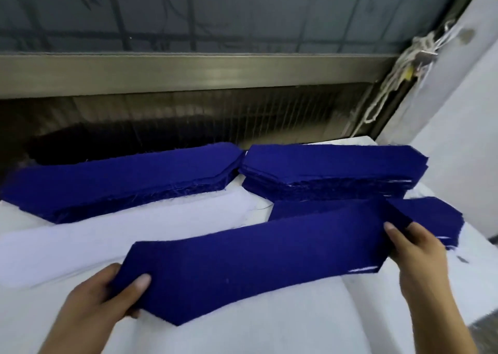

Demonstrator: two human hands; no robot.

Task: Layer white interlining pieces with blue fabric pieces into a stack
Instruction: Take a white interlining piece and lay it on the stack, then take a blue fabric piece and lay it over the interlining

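Observation:
A long blue fabric piece (pixel 256 262) with pointed ends stretches across the near table. My left hand (pixel 107 297) pinches its left end, thumb on top. Its right end is pinched by my right hand (pixel 415 254). Under and behind it lie white interlining pieces (pixel 121 235). A thick stack of blue pieces (pixel 121 181) sits at the back left, another blue stack (pixel 328 173) at the back right. A thinner blue pile (pixel 431 211) lies just behind my right hand.
The white table surface (pixel 269 326) runs to a right edge near a pale wall (pixel 458 138). A metal window frame (pixel 188 73) and a dark gap run behind the stacks. White cords (pixel 390 84) hang at the frame's right corner.

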